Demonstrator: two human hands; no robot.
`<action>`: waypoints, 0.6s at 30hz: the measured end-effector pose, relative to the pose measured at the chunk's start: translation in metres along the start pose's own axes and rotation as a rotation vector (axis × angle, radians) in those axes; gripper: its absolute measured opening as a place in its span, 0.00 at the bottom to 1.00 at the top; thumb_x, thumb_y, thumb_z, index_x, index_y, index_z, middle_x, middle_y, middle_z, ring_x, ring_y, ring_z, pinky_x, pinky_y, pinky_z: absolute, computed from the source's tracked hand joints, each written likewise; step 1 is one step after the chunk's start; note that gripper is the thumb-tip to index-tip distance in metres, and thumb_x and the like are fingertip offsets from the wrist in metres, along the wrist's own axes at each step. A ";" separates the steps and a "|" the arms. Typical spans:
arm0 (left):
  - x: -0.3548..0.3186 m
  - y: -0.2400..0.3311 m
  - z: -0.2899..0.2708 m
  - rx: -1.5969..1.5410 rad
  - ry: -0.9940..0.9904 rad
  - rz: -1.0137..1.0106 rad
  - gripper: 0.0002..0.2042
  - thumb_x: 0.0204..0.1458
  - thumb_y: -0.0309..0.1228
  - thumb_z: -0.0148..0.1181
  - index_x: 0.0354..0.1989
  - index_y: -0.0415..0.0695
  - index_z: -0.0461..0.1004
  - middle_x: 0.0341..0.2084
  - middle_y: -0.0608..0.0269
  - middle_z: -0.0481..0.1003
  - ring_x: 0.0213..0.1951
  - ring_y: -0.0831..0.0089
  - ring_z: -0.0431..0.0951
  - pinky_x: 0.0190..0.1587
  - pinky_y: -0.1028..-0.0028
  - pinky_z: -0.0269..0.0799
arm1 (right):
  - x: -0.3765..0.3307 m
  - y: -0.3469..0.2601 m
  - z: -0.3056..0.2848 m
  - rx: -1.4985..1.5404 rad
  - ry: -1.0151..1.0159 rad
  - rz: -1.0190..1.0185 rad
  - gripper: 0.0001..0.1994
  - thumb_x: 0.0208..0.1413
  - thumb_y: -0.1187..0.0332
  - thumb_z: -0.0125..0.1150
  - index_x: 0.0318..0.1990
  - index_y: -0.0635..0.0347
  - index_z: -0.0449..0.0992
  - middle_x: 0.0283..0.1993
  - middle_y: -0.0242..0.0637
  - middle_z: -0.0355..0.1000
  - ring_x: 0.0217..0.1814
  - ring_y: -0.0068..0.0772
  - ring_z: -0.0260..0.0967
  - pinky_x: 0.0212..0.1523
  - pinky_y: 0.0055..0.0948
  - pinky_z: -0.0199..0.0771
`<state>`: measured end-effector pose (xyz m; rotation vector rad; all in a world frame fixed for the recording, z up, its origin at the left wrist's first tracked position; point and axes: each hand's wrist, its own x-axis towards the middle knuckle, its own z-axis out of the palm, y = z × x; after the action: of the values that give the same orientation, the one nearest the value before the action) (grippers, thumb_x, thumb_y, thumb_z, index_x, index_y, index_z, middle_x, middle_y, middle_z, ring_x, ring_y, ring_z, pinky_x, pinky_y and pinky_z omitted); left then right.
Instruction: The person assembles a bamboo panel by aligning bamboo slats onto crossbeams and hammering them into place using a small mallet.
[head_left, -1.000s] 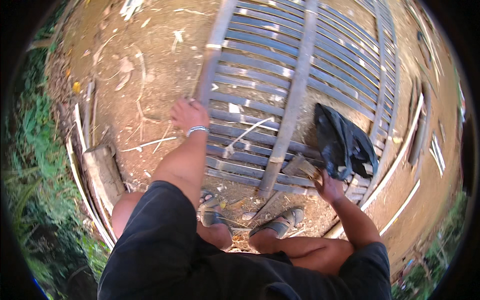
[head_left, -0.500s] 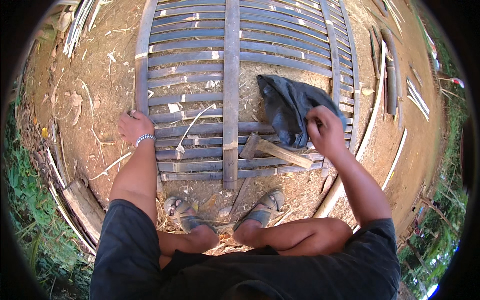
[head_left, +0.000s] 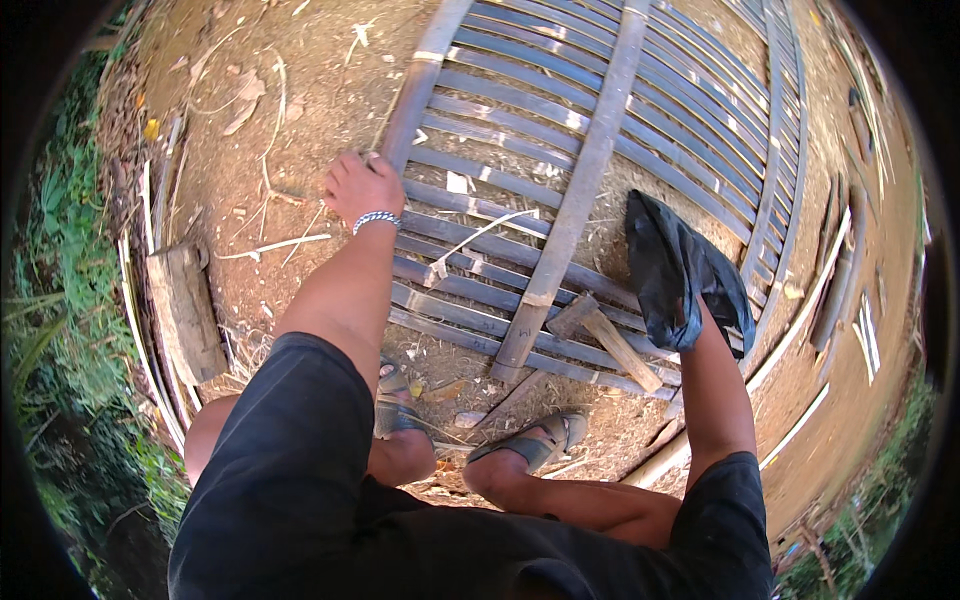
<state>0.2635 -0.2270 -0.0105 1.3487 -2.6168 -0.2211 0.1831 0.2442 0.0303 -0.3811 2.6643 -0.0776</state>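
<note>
A person seen from above wears a dark, short-sleeved shirt and dark shorts, leaving forearms and lower legs bare. A beaded bracelet [head_left: 377, 219] in white and dark pieces circles the left wrist, just below the left hand [head_left: 360, 187]. On the feet are open grey-green sandals [head_left: 530, 440] with wide straps, dusty at the edges.

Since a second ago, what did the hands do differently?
The right hand left the hammer and went into the black bag, lifting it off the slats. The left hand stayed resting on the bamboo panel's edge pole; the hammer still lies on the slats.
</note>
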 end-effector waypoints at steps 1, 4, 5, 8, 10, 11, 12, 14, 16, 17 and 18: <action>0.000 -0.002 0.000 -0.011 0.008 0.003 0.21 0.61 0.44 0.51 0.57 0.46 0.72 0.56 0.51 0.73 0.61 0.50 0.69 0.61 0.47 0.61 | 0.001 -0.002 -0.003 -0.028 -0.010 -0.007 0.14 0.52 0.79 0.63 0.47 0.66 0.78 0.43 0.53 0.77 0.46 0.54 0.76 0.48 0.40 0.77; 0.000 -0.005 0.002 -0.029 0.005 0.006 0.21 0.61 0.44 0.52 0.58 0.46 0.72 0.57 0.53 0.72 0.62 0.52 0.66 0.63 0.47 0.59 | -0.001 -0.002 -0.013 -0.122 -0.032 -0.021 0.15 0.52 0.78 0.63 0.48 0.66 0.78 0.44 0.53 0.78 0.47 0.52 0.77 0.48 0.39 0.77; 0.000 -0.005 0.002 -0.039 0.007 0.011 0.21 0.61 0.44 0.52 0.58 0.46 0.71 0.57 0.53 0.72 0.62 0.52 0.66 0.63 0.48 0.58 | -0.003 -0.002 -0.018 -0.158 -0.038 -0.025 0.15 0.52 0.78 0.63 0.49 0.66 0.78 0.44 0.52 0.78 0.47 0.51 0.77 0.49 0.39 0.77; -0.002 -0.005 0.003 -0.060 0.019 0.030 0.21 0.61 0.44 0.52 0.58 0.44 0.71 0.58 0.53 0.70 0.62 0.52 0.66 0.65 0.48 0.55 | -0.018 -0.003 -0.041 -0.267 -0.048 -0.040 0.16 0.52 0.78 0.63 0.50 0.66 0.78 0.45 0.52 0.78 0.48 0.49 0.78 0.49 0.38 0.77; -0.001 -0.006 0.002 -0.050 0.052 0.050 0.21 0.61 0.44 0.53 0.57 0.44 0.72 0.59 0.53 0.70 0.63 0.53 0.66 0.66 0.48 0.54 | -0.035 -0.003 -0.059 -0.339 -0.049 -0.061 0.16 0.52 0.78 0.63 0.51 0.66 0.78 0.46 0.52 0.79 0.49 0.47 0.78 0.49 0.38 0.77; -0.001 -0.008 0.003 -0.069 0.066 0.075 0.21 0.61 0.44 0.54 0.57 0.44 0.72 0.59 0.53 0.70 0.63 0.53 0.66 0.66 0.48 0.54 | -0.042 -0.005 -0.068 -0.357 -0.049 -0.066 0.17 0.52 0.78 0.63 0.51 0.66 0.78 0.46 0.52 0.79 0.49 0.47 0.78 0.50 0.38 0.77; -0.001 -0.009 0.005 -0.088 0.081 0.102 0.20 0.61 0.43 0.54 0.57 0.44 0.72 0.59 0.53 0.70 0.63 0.53 0.66 0.67 0.48 0.53 | -0.049 -0.008 -0.077 -0.353 -0.057 -0.060 0.17 0.52 0.78 0.63 0.51 0.66 0.78 0.46 0.52 0.79 0.49 0.46 0.78 0.50 0.38 0.77; 0.004 -0.010 0.005 -0.152 0.105 0.165 0.20 0.61 0.42 0.55 0.56 0.44 0.72 0.58 0.53 0.70 0.64 0.54 0.66 0.67 0.48 0.51 | -0.063 -0.013 -0.096 -0.259 -0.068 -0.024 0.18 0.53 0.78 0.64 0.52 0.66 0.78 0.47 0.52 0.79 0.50 0.45 0.79 0.50 0.37 0.77; 0.015 -0.007 0.008 -0.245 0.121 0.236 0.19 0.60 0.41 0.56 0.56 0.45 0.72 0.57 0.53 0.70 0.64 0.54 0.66 0.68 0.49 0.51 | -0.072 -0.018 -0.118 -0.072 -0.076 0.038 0.14 0.52 0.79 0.65 0.48 0.66 0.81 0.43 0.53 0.80 0.43 0.44 0.80 0.44 0.38 0.78; 0.019 -0.002 0.006 -0.256 0.074 0.228 0.19 0.60 0.41 0.57 0.56 0.45 0.73 0.57 0.53 0.71 0.63 0.54 0.67 0.68 0.49 0.51 | -0.078 -0.021 -0.131 0.020 -0.082 0.073 0.13 0.51 0.80 0.65 0.45 0.65 0.82 0.42 0.53 0.81 0.40 0.44 0.81 0.42 0.38 0.79; 0.024 0.006 0.004 -0.267 0.027 0.219 0.19 0.60 0.40 0.57 0.56 0.46 0.73 0.56 0.54 0.71 0.63 0.55 0.67 0.67 0.50 0.52 | -0.087 -0.024 -0.145 0.130 -0.017 0.072 0.12 0.50 0.80 0.66 0.44 0.66 0.83 0.40 0.52 0.81 0.37 0.43 0.81 0.40 0.37 0.78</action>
<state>0.2445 -0.2428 -0.0112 0.9645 -2.5737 -0.4946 0.2011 0.2445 0.2005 -0.2422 2.6357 -0.2231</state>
